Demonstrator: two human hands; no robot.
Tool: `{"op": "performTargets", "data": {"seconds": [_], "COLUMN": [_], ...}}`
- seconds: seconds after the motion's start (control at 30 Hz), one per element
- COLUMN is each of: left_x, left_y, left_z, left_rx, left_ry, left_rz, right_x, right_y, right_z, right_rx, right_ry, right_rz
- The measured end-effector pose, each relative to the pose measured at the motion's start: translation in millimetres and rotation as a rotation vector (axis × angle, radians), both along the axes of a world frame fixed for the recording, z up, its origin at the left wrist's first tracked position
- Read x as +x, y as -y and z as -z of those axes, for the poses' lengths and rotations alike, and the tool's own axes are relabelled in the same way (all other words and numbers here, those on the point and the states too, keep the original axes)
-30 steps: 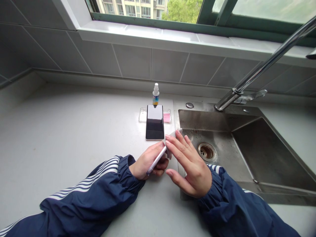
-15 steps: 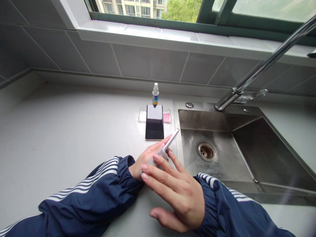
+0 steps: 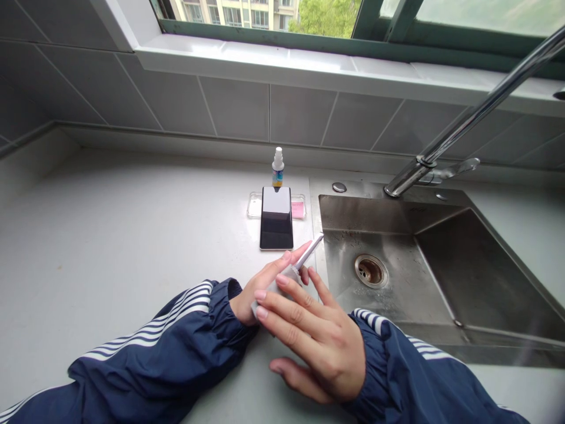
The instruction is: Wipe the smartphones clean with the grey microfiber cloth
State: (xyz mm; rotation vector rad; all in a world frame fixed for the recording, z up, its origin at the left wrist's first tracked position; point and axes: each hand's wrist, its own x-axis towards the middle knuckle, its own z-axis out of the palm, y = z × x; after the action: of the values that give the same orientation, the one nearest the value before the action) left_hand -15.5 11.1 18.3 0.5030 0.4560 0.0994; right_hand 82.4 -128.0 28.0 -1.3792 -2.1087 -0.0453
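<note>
My left hand [image 3: 246, 297] is closed around a thin, white-edged phone [image 3: 310, 250], tilted so that mostly its edge shows. Its lower part is hidden by my fingers and a grey cloth [image 3: 291, 272]. With its fingers stretched and thumb apart, my right hand [image 3: 324, 341] presses the cloth against the phone. Just beyond my hands a dark-screened phone [image 3: 276, 227] lies face up on a clear phone case [image 3: 255, 206]. A pink slip [image 3: 298, 209] shows at the case's right end. Behind them stands a small white-capped spray bottle [image 3: 278, 168].
To the right is a steel sink [image 3: 379, 212] with a drain [image 3: 371, 271] and a chrome faucet [image 3: 404, 176] slanting over it. A white counter [image 3: 132, 235] extends left. Grey wall tiles [image 3: 238, 109] and a window ledge [image 3: 265, 59] run along the back.
The phone in my left hand has shifted slightly to the right, its tip a little lower. My right fingers have moved slightly over the cloth. The things on the counter stay put.
</note>
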Motion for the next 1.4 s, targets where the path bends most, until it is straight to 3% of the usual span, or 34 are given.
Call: {"op": "performTargets", "data": {"seconds": [0.1, 0.33, 0.63, 1.13, 1.3, 1.4], "left_x": [0, -3, 0, -2, -5, -6], "left_y": [1, 0, -4, -4, -2, 0], "left_z": [0.1, 19.2, 11.5, 17.7, 12.2, 5.1], "left_rx": [0.0, 0.036, 0.12, 0.138, 0.321, 0.421], "left_ry": [-0.009, -0.007, 0.082, 0.098, 0.106, 0.119], "left_rz": [-0.017, 0.148, 0.205, 0.22, 0.322, 0.31], "right_x": [4, 29, 44, 55, 53, 52], "right_y": [-2, -9, -11, -14, -14, -13], "right_z": [0.9, 1.9, 6.8, 6.8, 3.9, 3.2], "right_rx": [0.027, 0.019, 0.046, 0.027, 0.005, -0.018], "right_ry": [-0.034, -0.057, -0.178, -0.387, -0.421, -0.404], "right_rz": [0.071, 0.197, 0.306, 0.274, 0.236, 0.207]}}
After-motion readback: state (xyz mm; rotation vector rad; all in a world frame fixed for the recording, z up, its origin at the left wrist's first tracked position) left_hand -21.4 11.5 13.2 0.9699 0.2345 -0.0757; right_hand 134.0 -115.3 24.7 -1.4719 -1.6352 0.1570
